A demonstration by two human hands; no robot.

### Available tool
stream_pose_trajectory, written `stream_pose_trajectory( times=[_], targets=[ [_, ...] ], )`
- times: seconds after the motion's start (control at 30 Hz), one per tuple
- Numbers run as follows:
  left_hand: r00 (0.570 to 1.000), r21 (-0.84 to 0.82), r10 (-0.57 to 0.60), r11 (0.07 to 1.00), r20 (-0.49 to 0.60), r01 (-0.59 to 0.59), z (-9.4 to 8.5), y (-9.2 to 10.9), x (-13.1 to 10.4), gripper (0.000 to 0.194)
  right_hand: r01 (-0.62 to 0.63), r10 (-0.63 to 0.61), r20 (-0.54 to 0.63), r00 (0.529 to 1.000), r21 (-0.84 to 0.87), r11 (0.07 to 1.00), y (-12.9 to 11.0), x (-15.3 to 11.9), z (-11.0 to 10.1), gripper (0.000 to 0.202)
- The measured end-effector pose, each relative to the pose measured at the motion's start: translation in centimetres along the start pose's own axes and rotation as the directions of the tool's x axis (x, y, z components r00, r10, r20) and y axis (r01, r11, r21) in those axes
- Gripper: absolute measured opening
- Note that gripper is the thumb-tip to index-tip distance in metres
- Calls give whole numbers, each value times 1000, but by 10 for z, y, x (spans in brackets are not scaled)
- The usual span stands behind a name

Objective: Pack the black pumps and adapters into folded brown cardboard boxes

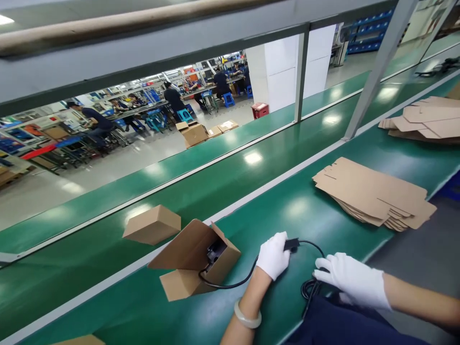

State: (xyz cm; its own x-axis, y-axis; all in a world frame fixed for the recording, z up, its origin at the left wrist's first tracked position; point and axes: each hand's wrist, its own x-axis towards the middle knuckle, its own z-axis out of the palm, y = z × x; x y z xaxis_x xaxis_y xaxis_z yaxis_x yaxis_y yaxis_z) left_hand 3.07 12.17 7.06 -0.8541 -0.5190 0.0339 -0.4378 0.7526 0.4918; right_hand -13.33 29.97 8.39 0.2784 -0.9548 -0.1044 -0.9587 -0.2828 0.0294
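My left hand, in a white glove, is closed around a small black rectangular block set in line on a black cable. From the block the cable runs left into an open cardboard box, where a black device partly shows. On its other side, the cable arcs across to my right hand, also gloved, whose bent fingers close on it. Below those fingers hangs a loose cable coil near the bench edge. The box lies tilted with its flaps spread.
A closed cardboard box sits on the green conveyor belt beyond the rail. Flat cartons are stacked at right, with another stack farther off. A metal post rises behind them. People work at distant benches.
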Motion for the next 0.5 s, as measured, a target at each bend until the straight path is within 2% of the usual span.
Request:
stream_pose_trajectory(
  times=[0.07, 0.1, 0.17, 0.2, 0.23, 0.27, 0.33, 0.4, 0.43, 0.5],
  targets=[
    [997, -85, -49, 995, -54, 44, -4, 3, -7, 39, -32, 32, -84, 996, -7, 999, -5, 1, 10, 34],
    [995, -115, -68, 992, -78, 59, -8, 6, -11, 42, -14, 15, -114, 993, 9, 1000, -2, 4, 7, 25],
    [979, -219, -121, 972, -162, 84, -21, 13, -20, 43, 94, -80, -207, 975, 59, 994, 9, 10, -14, 15],
    [960, -313, -164, 946, -226, 88, -30, 17, -24, 41, 164, -134, -286, 949, 85, 983, 17, 14, -32, 14],
    [930, -437, -218, 897, -296, 71, -40, 21, -29, 37, 221, -162, -410, 898, 100, 970, 24, 18, -52, 15],
    [890, -572, -274, 820, -363, 19, -53, 24, -35, 32, 283, -182, -548, 816, 105, 953, 29, 22, -74, 20],
    [804, -764, -362, 623, -471, -167, -81, 31, -48, 28, 430, -221, -742, 633, 99, 897, 35, 34, -118, 33],
    [708, -783, -397, 504, -584, -364, -111, 36, -61, 34, 485, -241, -825, 512, 45, 873, 30, 52, -156, 39],
    [640, -756, -420, 478, -644, -446, -125, 39, -69, 41, 497, -272, -845, 460, -9, 868, 25, 65, -171, 38],
    [465, -659, -470, 475, -750, -583, -153, 43, -82, 56, 491, -342, -859, 382, -124, 862, 10, 95, -192, 36]
  ],
)
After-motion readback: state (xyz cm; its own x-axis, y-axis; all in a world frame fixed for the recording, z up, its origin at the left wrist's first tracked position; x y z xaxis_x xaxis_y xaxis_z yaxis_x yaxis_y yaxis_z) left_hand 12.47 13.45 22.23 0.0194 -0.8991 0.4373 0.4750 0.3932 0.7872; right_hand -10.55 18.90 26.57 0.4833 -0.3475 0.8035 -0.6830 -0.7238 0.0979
